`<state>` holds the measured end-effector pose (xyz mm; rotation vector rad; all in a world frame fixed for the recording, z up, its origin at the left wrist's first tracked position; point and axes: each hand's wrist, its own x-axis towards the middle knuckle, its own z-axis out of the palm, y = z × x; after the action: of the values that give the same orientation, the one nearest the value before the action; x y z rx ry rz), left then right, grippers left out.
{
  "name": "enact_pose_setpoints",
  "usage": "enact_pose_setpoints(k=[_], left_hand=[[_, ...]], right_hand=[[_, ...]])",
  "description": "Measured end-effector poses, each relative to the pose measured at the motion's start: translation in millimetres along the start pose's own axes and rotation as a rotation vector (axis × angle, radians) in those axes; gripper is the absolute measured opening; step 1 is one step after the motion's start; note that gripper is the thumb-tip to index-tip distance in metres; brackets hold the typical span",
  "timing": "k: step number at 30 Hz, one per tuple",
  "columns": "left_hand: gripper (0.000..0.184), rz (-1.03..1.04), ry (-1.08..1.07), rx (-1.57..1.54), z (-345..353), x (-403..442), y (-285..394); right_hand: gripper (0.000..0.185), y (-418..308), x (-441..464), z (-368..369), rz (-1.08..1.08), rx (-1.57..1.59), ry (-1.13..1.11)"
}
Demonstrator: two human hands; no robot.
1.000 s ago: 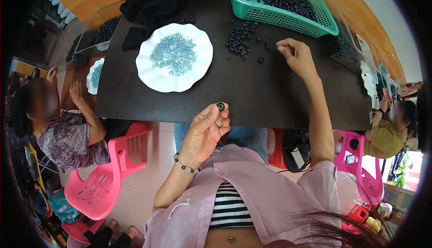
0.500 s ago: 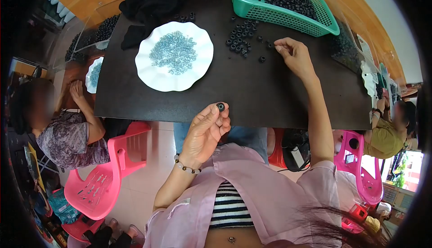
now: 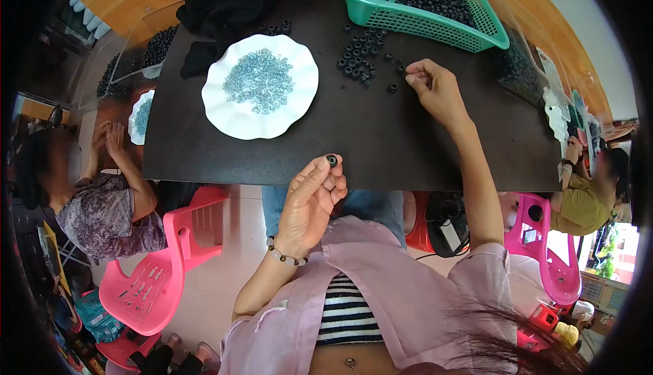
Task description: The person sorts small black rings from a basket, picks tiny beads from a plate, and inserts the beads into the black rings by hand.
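Near the table's front edge, my left hand (image 3: pixel 309 201) pinches one black ring-shaped piece (image 3: pixel 332 161) between thumb and fingertips, its hole facing up. Over the table to the right, my right hand (image 3: pixel 437 91) has thumb and forefinger together beside the loose black pieces (image 3: pixel 358 54); whether anything small is between those fingertips I cannot make out. A single black piece (image 3: pixel 392 87) lies just left of that hand. The white scalloped plate (image 3: pixel 262 127) holds a heap of clear bluish beads (image 3: pixel 258 79). Behind the loose pieces stands a green basket (image 3: pixel 422 23) full of black pieces.
Black cloth (image 3: pixel 221 1) lies at the table's back left, with a few black pieces beside it. Clear bins of black pieces stand at both sides. One person (image 3: pixel 109 212) works at the left, another (image 3: pixel 585 201) at the right. Pink chairs (image 3: pixel 146 293) flank the table.
My right hand has shifted slightly left, closer to the loose pieces. My left hand holds the same piece in nearly the same place. The left person's hands have come together.
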<state>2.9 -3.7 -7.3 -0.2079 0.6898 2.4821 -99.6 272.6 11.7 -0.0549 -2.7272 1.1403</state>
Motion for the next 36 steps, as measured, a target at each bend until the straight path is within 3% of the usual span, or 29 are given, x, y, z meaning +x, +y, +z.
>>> enact_pose_setpoints(k=[15,20,30,36], left_hand=[[0.025,0.029,0.062,0.103,1.8,0.4,-2.4],[0.025,0.027,0.046,0.114,1.3,-0.6,-0.6],[0.025,0.009,0.024,0.138,1.3,-0.8,0.7],[0.022,-0.006,0.026,0.143,0.3,-1.7,2.5]], right_hand=[[0.023,-11.5,-10.1,11.4,-0.148,0.065,-0.084],[0.02,-15.3,-6.3,15.6,-0.209,-0.132,-0.065],[0.016,-30.3,-0.7,22.4,-0.333,-0.057,-0.031],[0.014,-44.0,1.2,38.3,-0.416,-0.206,-0.019]])
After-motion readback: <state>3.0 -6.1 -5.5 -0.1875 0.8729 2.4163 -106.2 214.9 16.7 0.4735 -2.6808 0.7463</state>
